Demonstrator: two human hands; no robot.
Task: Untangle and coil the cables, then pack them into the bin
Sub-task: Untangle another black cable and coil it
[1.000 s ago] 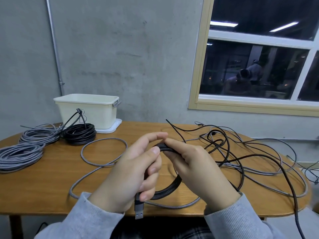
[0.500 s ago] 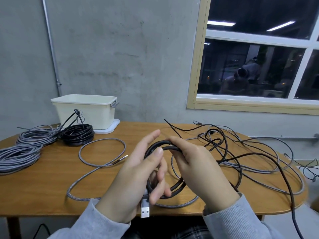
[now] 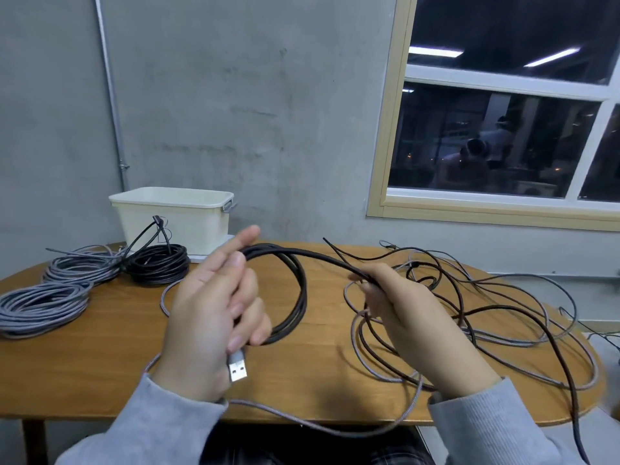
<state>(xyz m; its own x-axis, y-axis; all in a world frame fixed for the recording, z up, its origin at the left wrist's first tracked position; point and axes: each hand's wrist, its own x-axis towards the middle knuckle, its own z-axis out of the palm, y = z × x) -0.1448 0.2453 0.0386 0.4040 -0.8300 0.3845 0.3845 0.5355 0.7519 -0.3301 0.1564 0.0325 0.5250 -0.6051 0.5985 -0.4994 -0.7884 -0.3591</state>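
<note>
Above the oval wooden table [image 3: 100,374], left hand [image 3: 208,317] grips a partly coiled black braided cable [image 3: 298,290], silver USB plug [image 3: 237,368] poking below. Right hand [image 3: 409,317] pinches its running strand; fingertips hidden. Cream plastic bin [image 3: 174,219] at back left, interior unseen.

The left hand [image 3: 214,310] covered part of the black cable [image 3: 295,297], the bin [image 3: 174,219] hid its own inside, and the tangled cables [image 3: 486,317] ran off the right edge.

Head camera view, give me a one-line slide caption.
Left hand holds a black cable coil; right hand feeds in more.
</note>
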